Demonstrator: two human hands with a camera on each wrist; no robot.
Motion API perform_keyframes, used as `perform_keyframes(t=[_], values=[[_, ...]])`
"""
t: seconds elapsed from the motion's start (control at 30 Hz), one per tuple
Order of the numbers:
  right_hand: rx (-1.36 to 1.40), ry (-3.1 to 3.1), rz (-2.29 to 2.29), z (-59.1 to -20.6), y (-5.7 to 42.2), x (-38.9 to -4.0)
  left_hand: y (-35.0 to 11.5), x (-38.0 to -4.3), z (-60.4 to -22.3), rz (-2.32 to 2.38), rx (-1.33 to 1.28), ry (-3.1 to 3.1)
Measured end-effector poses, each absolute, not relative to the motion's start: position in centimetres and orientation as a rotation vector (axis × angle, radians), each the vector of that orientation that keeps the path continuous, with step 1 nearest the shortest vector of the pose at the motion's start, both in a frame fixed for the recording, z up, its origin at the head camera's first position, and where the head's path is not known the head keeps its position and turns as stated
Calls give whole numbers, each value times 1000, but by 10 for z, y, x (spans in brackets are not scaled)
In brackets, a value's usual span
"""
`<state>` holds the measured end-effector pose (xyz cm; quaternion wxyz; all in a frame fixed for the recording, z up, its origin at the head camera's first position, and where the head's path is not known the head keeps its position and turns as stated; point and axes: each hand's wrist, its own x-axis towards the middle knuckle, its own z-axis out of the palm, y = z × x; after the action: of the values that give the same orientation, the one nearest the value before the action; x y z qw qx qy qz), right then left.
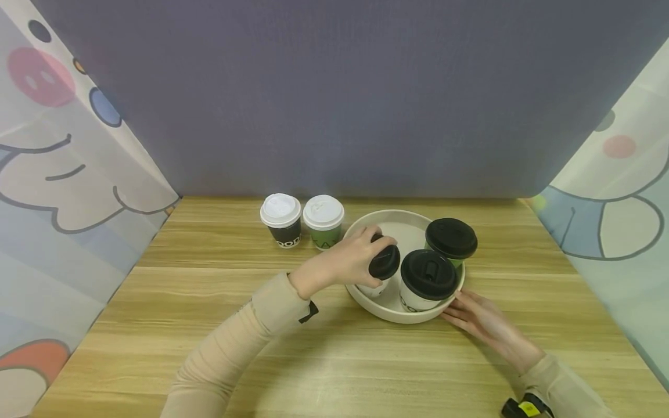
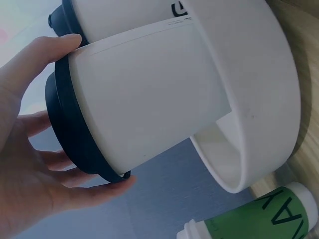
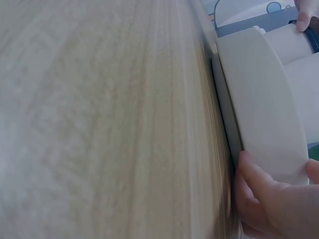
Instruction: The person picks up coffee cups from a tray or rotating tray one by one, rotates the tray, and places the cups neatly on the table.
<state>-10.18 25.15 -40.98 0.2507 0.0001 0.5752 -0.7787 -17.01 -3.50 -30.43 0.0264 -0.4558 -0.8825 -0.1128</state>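
White cup [image 2: 149, 94], black lid [image 2: 72, 124], in left fingers [image 2: 99, 193].

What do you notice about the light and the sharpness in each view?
Head view: a soft shadow on the table beside the left sleeve; left wrist view: a bluish cast, so the black lid looks navy; right wrist view: pale haze at the left edge, the table's grain soft.

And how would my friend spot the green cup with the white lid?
On the wooden table, find the round pale tray holding black-lidded cups. Just left of it in the head view stands the green cup, next to a black cup. Both wear white lids, but only the one nearer the tray is green.
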Motion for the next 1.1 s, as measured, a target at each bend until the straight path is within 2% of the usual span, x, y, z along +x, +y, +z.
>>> perform_keyframes(t=[1.1], values=[[-3, 1578, -2104, -411, 252, -102, -81, -166, -259, -434, -1196, -2656]])
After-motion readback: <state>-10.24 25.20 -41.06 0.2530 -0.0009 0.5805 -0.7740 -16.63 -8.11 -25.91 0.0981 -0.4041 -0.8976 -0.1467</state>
